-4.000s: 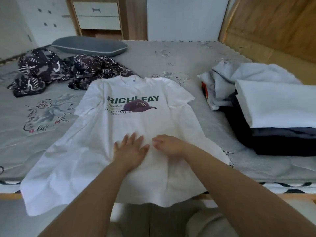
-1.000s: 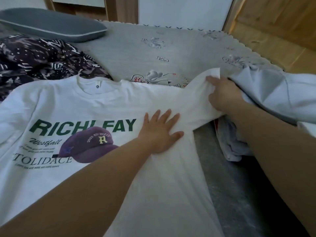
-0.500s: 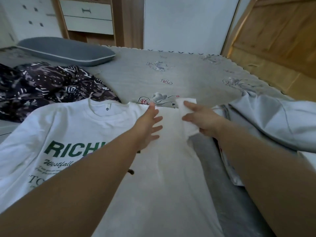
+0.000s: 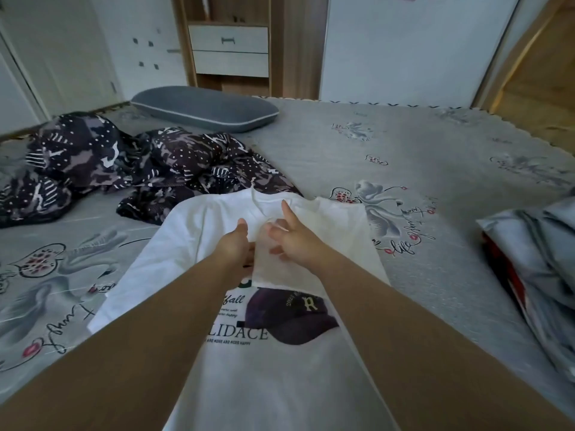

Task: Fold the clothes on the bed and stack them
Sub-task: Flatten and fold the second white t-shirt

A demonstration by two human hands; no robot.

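Step in hand looked like the first side fold of the white printed T-shirt [image 4: 280, 368], which lay face up on the grey floral bedspread [image 4: 420, 169], collar away from the person. Right sleeve flap [image 4: 289, 269] was already laid inward over the chest, covering the top of the green lettering; purple cap graphic still showed below it.

Right hand [image 4: 295, 241] was on the flap near its top edge. Forefinger pointed up, the other fingers loosely curled with a bit of cloth bunched by the thumb. Read it as a light pinch on the shirt, not certain. Left hand [image 4: 235, 244] sat just beside it on the chest, thumb up. Its fingers were hidden behind the hand and the flap edge, so couldn't tell whether it gripped or just pressed flat.

Left sleeve [image 4: 174, 244] was still spread out on the bed, unfolded.

Next move, my call: smooth the flap, then bring the left sleeve in to match, keeping both edges parallel. After that, fold hem to collar.

Stack of folded clothes [image 4: 535, 269] sat well apart at the right edge, likely the drop target. Dark patterned garment [image 4: 130, 175] lay crumpled beyond the shirt, near a grey pillow [image 4: 205, 108]. Still to do, I'd guess.
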